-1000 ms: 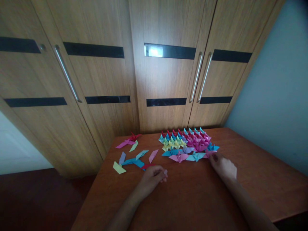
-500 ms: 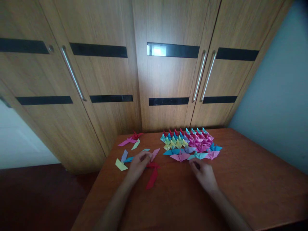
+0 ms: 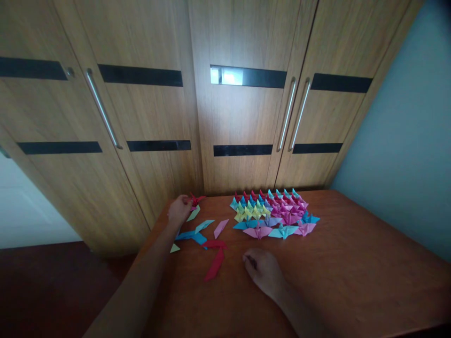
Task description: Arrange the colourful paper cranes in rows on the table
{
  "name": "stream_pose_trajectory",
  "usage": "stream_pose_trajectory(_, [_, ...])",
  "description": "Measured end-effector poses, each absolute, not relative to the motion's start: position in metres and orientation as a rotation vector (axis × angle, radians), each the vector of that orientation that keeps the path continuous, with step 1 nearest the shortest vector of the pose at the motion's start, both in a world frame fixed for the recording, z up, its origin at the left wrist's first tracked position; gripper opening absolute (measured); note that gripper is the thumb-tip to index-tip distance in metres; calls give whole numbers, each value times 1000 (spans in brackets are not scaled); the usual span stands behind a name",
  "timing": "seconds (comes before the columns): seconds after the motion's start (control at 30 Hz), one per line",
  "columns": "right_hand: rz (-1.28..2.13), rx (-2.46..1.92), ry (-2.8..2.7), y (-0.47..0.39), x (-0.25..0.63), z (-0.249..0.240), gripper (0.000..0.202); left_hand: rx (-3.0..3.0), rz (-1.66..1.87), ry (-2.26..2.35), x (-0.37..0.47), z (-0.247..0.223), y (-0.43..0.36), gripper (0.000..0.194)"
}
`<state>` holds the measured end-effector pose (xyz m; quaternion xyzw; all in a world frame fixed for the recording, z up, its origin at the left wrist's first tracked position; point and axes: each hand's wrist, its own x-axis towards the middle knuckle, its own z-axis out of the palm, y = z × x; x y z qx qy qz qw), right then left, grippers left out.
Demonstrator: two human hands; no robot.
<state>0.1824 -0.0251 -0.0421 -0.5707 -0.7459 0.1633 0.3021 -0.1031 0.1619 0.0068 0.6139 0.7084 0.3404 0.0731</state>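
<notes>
At the table's back left, my left hand is closed at the magenta paper piece, beside a red paper crane; what its fingertips pinch is too small to make out. My right hand rests curled near the middle of the table, in front of the crane rows, with its fingers closed and their contents unclear. Between the hands lie a pink folded strip, red folded pieces, a blue piece and a pale green piece. Part of a yellow piece shows beside my left forearm.
Many paper cranes in red, yellow, blue and pink stand in close rows at the back of the brown table. Behind the table rises a wooden wardrobe, with a blue wall at the right.
My left hand has moved back and left, from the pink strip to the magenta piece. My right hand has drawn back and left, away from the front cranes. The view has shifted slightly.
</notes>
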Motion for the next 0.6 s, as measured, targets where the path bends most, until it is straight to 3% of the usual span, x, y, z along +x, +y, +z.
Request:
stream_pose_trajectory(0.33, [619, -1438, -1827, -21, 186, -38, 20, 1896, 800, 2266, -96, 5, 200, 23])
stream_pose_trajectory(0.6, [624, -1454, -1829, -20, 186, -39, 19, 1939, 849, 2254, -98, 5, 194, 20])
